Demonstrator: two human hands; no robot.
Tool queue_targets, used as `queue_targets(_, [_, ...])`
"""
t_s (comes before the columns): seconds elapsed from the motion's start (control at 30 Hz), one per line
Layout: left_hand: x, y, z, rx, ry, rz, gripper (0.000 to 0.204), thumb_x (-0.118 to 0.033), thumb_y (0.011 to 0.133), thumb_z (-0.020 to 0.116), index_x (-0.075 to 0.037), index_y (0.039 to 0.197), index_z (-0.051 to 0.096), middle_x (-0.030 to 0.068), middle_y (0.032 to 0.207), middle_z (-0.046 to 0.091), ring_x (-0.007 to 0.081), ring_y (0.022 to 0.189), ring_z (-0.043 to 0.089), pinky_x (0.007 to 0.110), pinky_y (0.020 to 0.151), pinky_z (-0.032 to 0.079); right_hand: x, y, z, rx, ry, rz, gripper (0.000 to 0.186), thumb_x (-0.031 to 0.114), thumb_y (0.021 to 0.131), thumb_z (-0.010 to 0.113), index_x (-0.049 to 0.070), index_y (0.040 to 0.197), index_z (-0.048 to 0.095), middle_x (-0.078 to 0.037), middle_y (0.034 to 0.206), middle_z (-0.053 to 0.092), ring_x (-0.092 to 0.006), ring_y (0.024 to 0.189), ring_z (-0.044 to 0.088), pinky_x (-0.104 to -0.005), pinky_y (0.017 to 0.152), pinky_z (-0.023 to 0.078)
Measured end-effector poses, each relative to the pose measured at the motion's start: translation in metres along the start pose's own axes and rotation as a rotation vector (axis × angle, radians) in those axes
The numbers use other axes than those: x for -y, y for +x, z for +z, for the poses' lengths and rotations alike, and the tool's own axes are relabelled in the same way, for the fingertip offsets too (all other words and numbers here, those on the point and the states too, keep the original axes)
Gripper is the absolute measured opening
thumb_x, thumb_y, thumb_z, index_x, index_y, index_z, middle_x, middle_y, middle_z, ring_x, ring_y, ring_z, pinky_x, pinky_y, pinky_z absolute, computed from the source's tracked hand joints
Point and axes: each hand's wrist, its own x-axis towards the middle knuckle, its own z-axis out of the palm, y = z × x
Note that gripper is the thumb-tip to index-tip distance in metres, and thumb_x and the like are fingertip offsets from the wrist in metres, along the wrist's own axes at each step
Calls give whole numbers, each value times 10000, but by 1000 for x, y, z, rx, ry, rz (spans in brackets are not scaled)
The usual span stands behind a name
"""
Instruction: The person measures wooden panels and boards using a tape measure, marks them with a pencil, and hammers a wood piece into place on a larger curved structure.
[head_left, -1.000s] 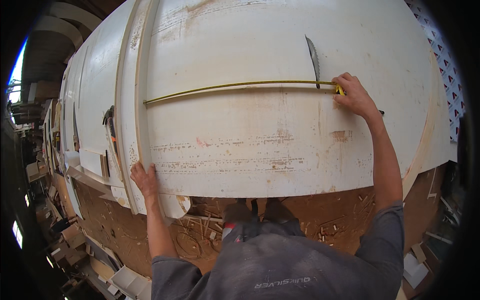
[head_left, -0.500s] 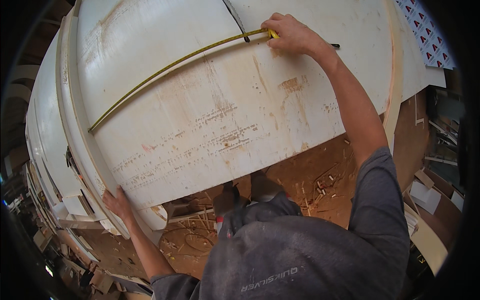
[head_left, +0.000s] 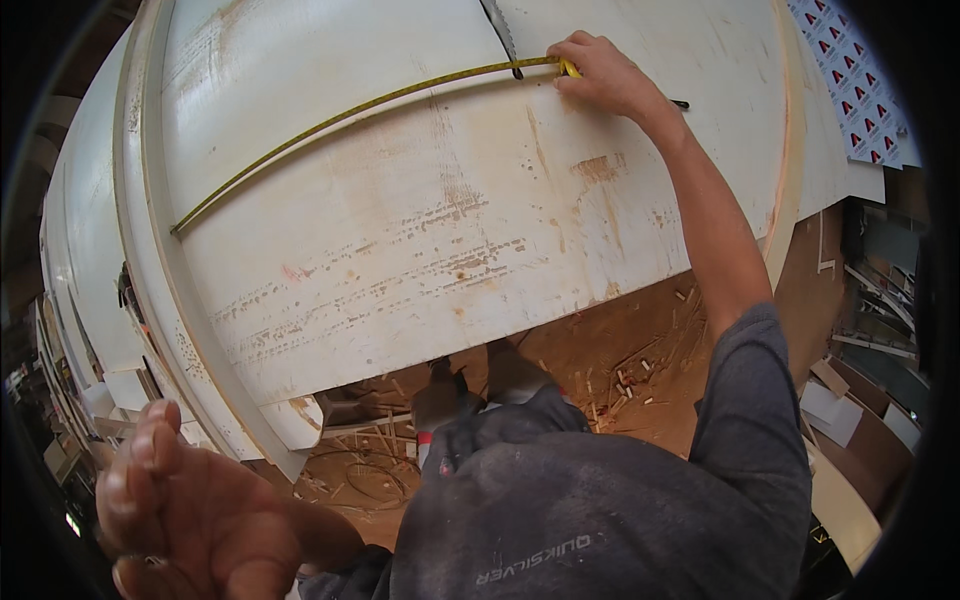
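My right hand [head_left: 612,78] grips a yellow tape measure [head_left: 570,68] over a large white, stained panel [head_left: 370,220]. From it the pulled-out tape blade [head_left: 345,118] runs leftward in a gentle arc, its far end against the raised strip [head_left: 175,235] at the panel's left. Close to my right hand lies a toothed saw blade [head_left: 502,38], partly under the tape. My left hand [head_left: 200,510] is lifted off the work, large at the lower left, palm up with its fingers loosely bent and apart. Nothing shows in it.
A pale edge strip [head_left: 790,150] borders the panel on the right, with a patterned sheet [head_left: 860,90] beyond. Wood scraps [head_left: 630,380] litter the brown floor around my feet. Offcuts and boards [head_left: 850,400] are stacked at the right.
My left hand has left the strip at the panel's left edge and come up toward the head camera. My right hand still holds the tape measure; the view has shifted slightly.
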Motion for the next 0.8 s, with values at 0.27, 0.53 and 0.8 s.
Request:
queue_targets(0.27, [-36,17,-15,-24,-423,10,695,-569,935,541,-36,1370,443,228,1244,575,348,1233,521,497,1094,377,-1,-9,12,-120,21,19,409,201,845,625,76,1235,616,-99,1253,577,-299,1176,517,-398,1044,427])
queue_targets(0.53, [-46,12,-28,-60,-477,-8,676,-569,921,558,-52,1346,467,208,1233,574,335,1222,512,486,1078,370,-1,-4,5,-62,28,52,418,234,839,633,98,1235,622,-101,1249,580,-305,1174,518,-403,1033,436])
queue_targets(0.8, [-45,-7,-45,13,-571,-151,658,-570,908,576,-67,1323,491,187,1223,574,322,1211,504,475,1063,362,0,2,6,-44,-4,24,420,257,808,621,66,1182,640,-213,1232,572,-342,1194,525,-410,1031,435])
